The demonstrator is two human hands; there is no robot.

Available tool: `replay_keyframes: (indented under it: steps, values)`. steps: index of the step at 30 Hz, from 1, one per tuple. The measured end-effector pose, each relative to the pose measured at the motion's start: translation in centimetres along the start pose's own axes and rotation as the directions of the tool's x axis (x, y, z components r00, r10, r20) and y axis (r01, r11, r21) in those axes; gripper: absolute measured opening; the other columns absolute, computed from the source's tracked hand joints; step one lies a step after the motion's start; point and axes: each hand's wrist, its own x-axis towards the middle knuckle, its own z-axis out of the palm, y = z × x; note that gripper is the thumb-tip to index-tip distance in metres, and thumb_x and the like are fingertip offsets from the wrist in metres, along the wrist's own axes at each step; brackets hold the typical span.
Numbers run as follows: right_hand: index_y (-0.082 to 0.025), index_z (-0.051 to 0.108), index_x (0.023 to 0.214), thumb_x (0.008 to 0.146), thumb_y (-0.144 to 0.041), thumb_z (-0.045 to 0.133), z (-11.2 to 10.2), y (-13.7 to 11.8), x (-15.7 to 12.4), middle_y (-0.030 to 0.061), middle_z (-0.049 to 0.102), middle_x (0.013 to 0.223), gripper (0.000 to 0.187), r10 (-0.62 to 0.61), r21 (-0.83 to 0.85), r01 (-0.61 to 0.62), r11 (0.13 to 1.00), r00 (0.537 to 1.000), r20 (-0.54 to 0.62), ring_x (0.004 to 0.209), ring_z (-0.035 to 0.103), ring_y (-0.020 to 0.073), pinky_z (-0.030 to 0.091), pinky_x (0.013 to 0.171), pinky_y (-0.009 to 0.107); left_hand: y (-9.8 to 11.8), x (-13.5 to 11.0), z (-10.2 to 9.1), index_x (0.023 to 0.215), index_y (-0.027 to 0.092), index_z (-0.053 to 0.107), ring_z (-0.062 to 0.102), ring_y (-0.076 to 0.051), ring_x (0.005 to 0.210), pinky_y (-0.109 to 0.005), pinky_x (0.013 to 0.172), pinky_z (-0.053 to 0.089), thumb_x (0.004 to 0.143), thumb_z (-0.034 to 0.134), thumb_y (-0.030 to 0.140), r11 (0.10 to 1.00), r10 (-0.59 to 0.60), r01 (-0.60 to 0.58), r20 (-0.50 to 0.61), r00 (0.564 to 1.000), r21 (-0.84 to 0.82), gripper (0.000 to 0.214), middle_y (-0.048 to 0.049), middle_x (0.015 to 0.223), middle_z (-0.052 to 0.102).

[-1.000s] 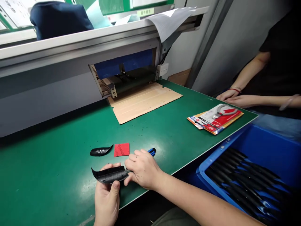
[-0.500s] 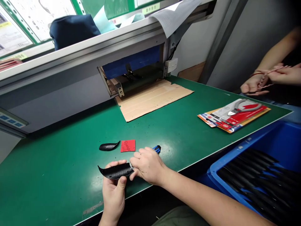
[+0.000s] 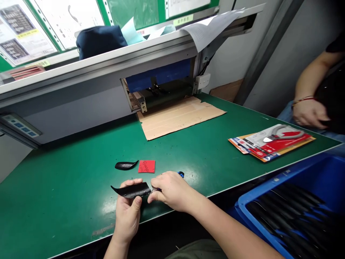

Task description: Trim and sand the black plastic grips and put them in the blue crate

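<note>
My left hand (image 3: 128, 214) is closed around a black curved plastic part (image 3: 132, 190), its thin pointed tip to the left. My right hand (image 3: 171, 190) is closed on a small tool with a grey metal tip (image 3: 154, 189), mostly hidden by the fingers. That tip meets the right end of the part. Behind my right hand shows the end of a blue and black object (image 3: 181, 174); the rest is hidden. A smaller black ribbed leaf-shaped piece (image 3: 126, 165) lies beyond my hands, beside a red square pad (image 3: 146, 166) with dark writing.
Cardboard (image 3: 178, 120) lies on the green table (image 3: 81, 172) at the back. Packaged pliers (image 3: 272, 142) lie at the right. A blue bin (image 3: 242, 201) holding several black parts stands below the table edge. Another person's hand (image 3: 309, 113) is at the far right.
The black part has tilted in my left hand, showing less of its hollow inside. My right hand has turned slightly, its tool staying at the part's end. The other person's hands have moved apart and lower.
</note>
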Motion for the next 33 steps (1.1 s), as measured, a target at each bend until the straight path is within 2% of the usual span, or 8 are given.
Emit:
replay_keyframes:
  steps: [6,13,16,21,24,28,30,33]
  values:
    - [-0.019,0.058,0.091,0.086,-0.078,0.036,-0.7,-0.7,-0.2,0.0043,0.060,0.089,0.063,0.023,0.083,-0.009,0.997,0.985,-0.169,0.080,0.051,0.0183,0.033,0.070,0.030,0.2,0.2,-0.1,0.115,0.025,0.057,0.061,-0.022,0.104,-0.030,0.090,0.050,0.067,0.084,0.028,0.985,-0.087,0.087,0.009,0.996,-0.148,0.055,-0.0088,0.120,0.061]
    - [-0.018,0.056,0.083,0.082,-0.083,0.007,1.9,-1.9,0.5,0.0054,0.057,0.081,0.081,0.027,0.117,0.008,0.993,0.956,-0.293,0.073,0.047,0.0187,0.030,0.065,0.030,0.9,0.2,-0.1,0.108,0.029,0.062,0.063,-0.019,0.095,-0.028,0.085,0.051,0.064,0.086,0.030,0.952,-0.169,0.177,0.053,0.984,-0.251,0.050,-0.0053,0.113,0.065]
    - [-0.018,0.048,0.069,0.086,-0.081,0.008,1.4,-2.1,0.7,0.0014,0.053,0.067,0.076,0.014,0.138,0.015,0.990,0.979,-0.204,0.062,0.043,0.0148,0.027,0.059,0.027,1.0,0.0,0.0,0.107,0.030,0.062,0.063,-0.018,0.095,-0.026,0.085,0.051,0.065,0.086,0.032,0.949,-0.183,0.187,0.039,0.982,-0.253,0.048,-0.0037,0.114,0.065]
    - [-0.018,0.042,0.063,0.094,-0.064,0.043,-2.2,-1.3,0.5,-0.0053,0.041,0.056,0.056,-0.030,0.402,-0.031,0.915,0.989,0.145,0.053,0.037,0.0091,0.025,0.049,0.021,1.4,0.5,-0.5,0.111,0.030,0.058,0.061,-0.018,0.096,-0.029,0.087,0.049,0.069,0.081,0.039,0.971,-0.158,0.150,-0.026,0.987,-0.185,0.048,-0.0052,0.116,0.061]
    - [-0.018,0.051,0.072,0.092,-0.058,0.051,-3.7,0.2,0.4,-0.0044,0.049,0.064,0.045,0.051,0.417,-0.052,0.908,0.999,0.015,0.058,0.042,0.0102,0.032,0.053,0.020,2.7,2.2,-1.6,0.112,0.029,0.053,0.058,-0.017,0.095,-0.032,0.087,0.049,0.083,0.061,0.044,0.993,-0.101,0.095,-0.086,0.991,-0.069,0.033,-0.0043,0.109,0.059]
    - [-0.019,0.063,0.091,0.099,-0.044,0.046,-2.5,2.9,0.0,0.0014,0.059,0.075,0.031,0.059,0.049,-0.045,0.998,0.936,-0.348,0.068,0.049,0.0146,0.032,0.064,0.027,5.5,5.9,-3.0,0.093,0.024,0.052,0.056,-0.017,0.086,-0.031,0.080,0.047,0.081,0.055,0.034,0.961,0.012,0.013,-0.087,0.996,0.276,0.015,-0.0006,0.091,0.054]
    - [-0.019,0.065,0.082,0.101,-0.039,0.042,-1.2,4.0,-0.1,0.0021,0.059,0.069,0.036,0.020,-0.011,-0.027,1.000,0.923,-0.385,0.067,0.049,0.0150,0.028,0.066,0.029,6.6,8.0,-3.2,0.083,0.022,0.054,0.054,-0.018,0.077,-0.031,0.075,0.045,0.078,0.060,0.031,0.850,0.043,-0.022,-0.027,0.999,0.527,0.012,-0.0001,0.081,0.054]
    - [-0.018,0.060,0.066,0.098,-0.046,0.047,0.4,4.6,-0.1,0.0016,0.055,0.060,0.045,0.004,-0.015,-0.010,1.000,0.922,-0.387,0.062,0.047,0.0143,0.024,0.063,0.030,7.2,10.8,-3.1,0.085,0.024,0.064,0.055,-0.023,0.084,-0.034,0.081,0.041,0.073,0.067,0.028,0.569,0.010,-0.125,0.145,0.989,0.813,0.013,-0.0027,0.088,0.060]
